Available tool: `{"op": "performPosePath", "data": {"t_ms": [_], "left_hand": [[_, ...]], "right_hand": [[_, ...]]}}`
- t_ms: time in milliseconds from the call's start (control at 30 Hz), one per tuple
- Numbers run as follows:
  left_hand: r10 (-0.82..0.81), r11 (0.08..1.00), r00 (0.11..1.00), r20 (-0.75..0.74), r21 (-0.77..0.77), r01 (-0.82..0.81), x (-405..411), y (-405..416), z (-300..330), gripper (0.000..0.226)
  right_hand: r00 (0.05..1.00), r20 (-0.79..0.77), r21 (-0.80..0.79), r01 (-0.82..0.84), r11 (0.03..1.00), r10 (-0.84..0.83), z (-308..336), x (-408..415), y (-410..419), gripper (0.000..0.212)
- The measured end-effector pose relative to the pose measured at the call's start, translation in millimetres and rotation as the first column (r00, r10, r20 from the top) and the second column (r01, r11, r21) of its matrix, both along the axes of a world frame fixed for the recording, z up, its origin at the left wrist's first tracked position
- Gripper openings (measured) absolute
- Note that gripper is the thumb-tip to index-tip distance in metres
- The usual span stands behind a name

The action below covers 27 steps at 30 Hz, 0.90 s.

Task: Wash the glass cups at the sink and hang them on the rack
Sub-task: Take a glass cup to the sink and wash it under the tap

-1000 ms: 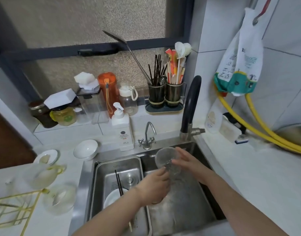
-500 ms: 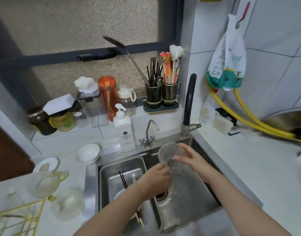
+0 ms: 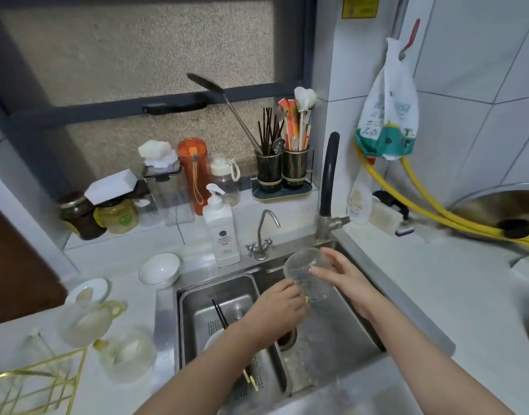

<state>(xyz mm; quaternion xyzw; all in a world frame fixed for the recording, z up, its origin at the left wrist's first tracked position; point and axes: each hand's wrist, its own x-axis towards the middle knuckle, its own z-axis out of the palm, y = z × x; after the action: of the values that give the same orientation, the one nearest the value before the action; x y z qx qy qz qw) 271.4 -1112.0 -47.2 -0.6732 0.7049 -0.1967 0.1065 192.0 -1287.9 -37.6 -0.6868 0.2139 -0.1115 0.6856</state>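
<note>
Textured glass cup (image 3: 309, 275), tilted, held over the right basin of the sink (image 3: 332, 339). Left hand (image 3: 279, 310) grips its base; right hand (image 3: 339, 272) has fingers curled over its side. Left basin: insert tray (image 3: 197, 304) holding dark chopsticks (image 3: 219, 313). Tabletop (image 3: 122, 265), left: gold rack (image 3: 32, 381), two glass cups (image 3: 107, 336), white bowl (image 3: 160, 269).

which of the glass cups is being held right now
The glass cup over the sink, gripped by both hands; the two others stand untouched on the counter.
</note>
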Motion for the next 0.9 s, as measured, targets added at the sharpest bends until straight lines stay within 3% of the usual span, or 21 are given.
{"op": "performPosePath", "data": {"t_ms": [100,267,400,567,700,900], "left_hand": [[0.035,0.999,0.999,-0.02,0.002,-0.035,-3.7,1.0,1.2,0.043],[0.099,0.995,0.995,0.021,0.028,-0.1,-12.6,-0.7,5.5,0.041],[0.113,0.993,0.992,0.061,0.038,-0.115,-24.1,-6.4,-0.2,0.037],[0.191,0.981,0.981,0.03,0.02,-0.192,-38.1,-10.7,-3.0,0.028],[0.223,0.975,0.974,0.035,-0.022,-0.223,-50.8,-7.4,-3.2,0.029],[0.354,0.935,0.935,0.002,0.022,-0.354,-64.4,5.9,-1.6,0.039]], "right_hand": [[1.0,-0.013,-0.022,-0.026,0.999,0.026,-0.2,-1.9,-2.5,0.074],[0.989,-0.114,-0.154,-0.116,0.981,0.099,-1.4,-7.6,-4.7,0.107],[0.983,-0.143,-0.291,-0.155,0.944,0.117,-2.3,-11.2,-9.3,0.094],[0.973,-0.141,-0.307,-0.218,0.926,0.182,-0.3,-13.9,-13.4,0.075],[0.97,-0.152,-0.344,-0.233,0.91,0.191,-3.1,-17.0,-11.2,0.09],[0.958,-0.151,-0.398,-0.284,0.873,0.243,-7.2,-14.9,0.7,0.093]]}}
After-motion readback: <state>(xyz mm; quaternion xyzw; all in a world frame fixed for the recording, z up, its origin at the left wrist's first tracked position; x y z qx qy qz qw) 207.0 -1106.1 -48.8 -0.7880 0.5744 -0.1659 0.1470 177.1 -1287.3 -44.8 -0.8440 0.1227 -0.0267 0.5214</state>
